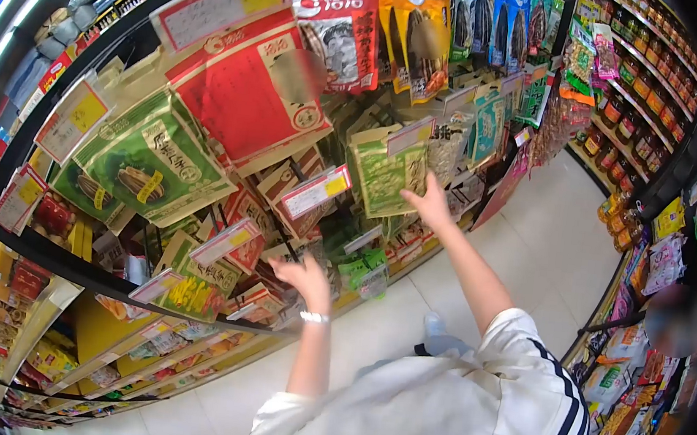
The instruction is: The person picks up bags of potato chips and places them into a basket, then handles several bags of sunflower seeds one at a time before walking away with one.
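Observation:
My right hand [428, 204] is at the right edge of a green snack packet [383, 170] with a pale printed pattern, hanging on the rack. Its thumb lies on the packet's front, and the other fingers are partly hidden at the edge. Lower down and to the left, my left hand [305, 282], with a bracelet at the wrist, has its fingers apart. It is close to dark hooks and hanging packets, and nothing shows in it. A pink-edged price tag [315, 191] juts out above it. A small bright green packet [364, 272] hangs between the two hands.
Large red [252, 88] and green seed bags [159, 159] hang at the left. Red, yellow and blue bags line the top. Jar shelves [642, 95] and bagged snacks [634, 366] stand across the pale tiled aisle [525, 236].

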`<state>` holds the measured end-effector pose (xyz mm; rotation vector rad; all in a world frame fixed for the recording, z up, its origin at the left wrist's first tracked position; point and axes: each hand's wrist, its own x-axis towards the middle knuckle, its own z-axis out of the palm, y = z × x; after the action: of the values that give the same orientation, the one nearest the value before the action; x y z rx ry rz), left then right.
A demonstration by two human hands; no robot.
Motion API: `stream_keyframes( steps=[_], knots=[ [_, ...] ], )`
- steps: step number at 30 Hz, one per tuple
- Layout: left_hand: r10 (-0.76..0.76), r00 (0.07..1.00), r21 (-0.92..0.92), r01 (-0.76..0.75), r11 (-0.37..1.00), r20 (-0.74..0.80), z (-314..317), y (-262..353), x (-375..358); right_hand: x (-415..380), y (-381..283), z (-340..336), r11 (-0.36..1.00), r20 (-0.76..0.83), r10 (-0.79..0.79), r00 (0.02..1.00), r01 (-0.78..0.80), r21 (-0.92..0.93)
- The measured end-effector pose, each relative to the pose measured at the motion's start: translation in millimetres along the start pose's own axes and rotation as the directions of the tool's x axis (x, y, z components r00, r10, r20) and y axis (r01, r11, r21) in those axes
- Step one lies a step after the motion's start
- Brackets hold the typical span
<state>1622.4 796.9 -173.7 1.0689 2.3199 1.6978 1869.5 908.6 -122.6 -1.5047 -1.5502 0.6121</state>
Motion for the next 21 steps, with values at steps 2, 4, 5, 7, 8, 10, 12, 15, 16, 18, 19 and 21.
stream_keyframes(
  steps=[2,4,5,7,8,10,12,15,16,18,19,21],
  knots=[
    [-0.021,0.998,-0.315,0.037,0.948,0.055,-15,37,-35,-2,7,8,0.997,0.024,-0.043,0.999,0.041,0.058],
    [0.038,0.967,-0.463,0.085,0.882,0.25,-16,58,-42,-11,7,10,0.908,0.167,-0.042,0.985,-0.032,0.417],
    [0.14,0.89,-0.583,0.16,0.796,0.434,-15,66,-43,-19,3,8,0.882,0.191,-0.024,0.981,-0.069,0.466],
    [0.217,0.818,-0.473,0.075,0.878,0.533,-5,77,-36,-34,-4,-4,0.849,0.206,-0.074,0.976,-0.047,0.527],
    [0.25,0.77,-0.387,-0.005,0.922,0.586,4,77,-31,-39,1,-4,0.837,0.221,-0.093,0.971,-0.044,0.545],
    [0.336,0.806,-0.401,-0.136,0.906,0.487,18,87,-30,-54,-12,-20,0.64,0.325,-0.09,0.941,-0.196,0.743],
    [0.108,0.696,-0.322,0.184,0.929,0.71,12,122,-32,-54,-4,-30,0.665,0.36,-0.097,0.928,-0.209,0.717],
    [0.041,0.784,-0.452,0.313,0.835,0.619,29,110,-60,-44,12,-49,0.674,0.452,-0.149,0.879,-0.245,0.697],
    [0.038,0.83,-0.505,0.302,0.808,0.557,35,111,-64,-37,18,-54,0.667,0.507,-0.207,0.837,-0.259,0.699],
    [-0.013,0.849,-0.466,0.303,0.831,0.528,41,112,-67,-32,41,-56,0.597,0.527,-0.227,0.819,-0.31,0.74],
    [-0.018,0.87,-0.405,0.248,0.88,0.493,43,116,-64,-26,57,-58,0.738,0.417,-0.21,0.884,-0.136,0.661],
    [0.013,0.929,-0.352,0.127,0.928,0.369,56,122,-55,-9,88,-62,0.905,0.103,-0.232,0.967,0.176,0.388]
  ],
)
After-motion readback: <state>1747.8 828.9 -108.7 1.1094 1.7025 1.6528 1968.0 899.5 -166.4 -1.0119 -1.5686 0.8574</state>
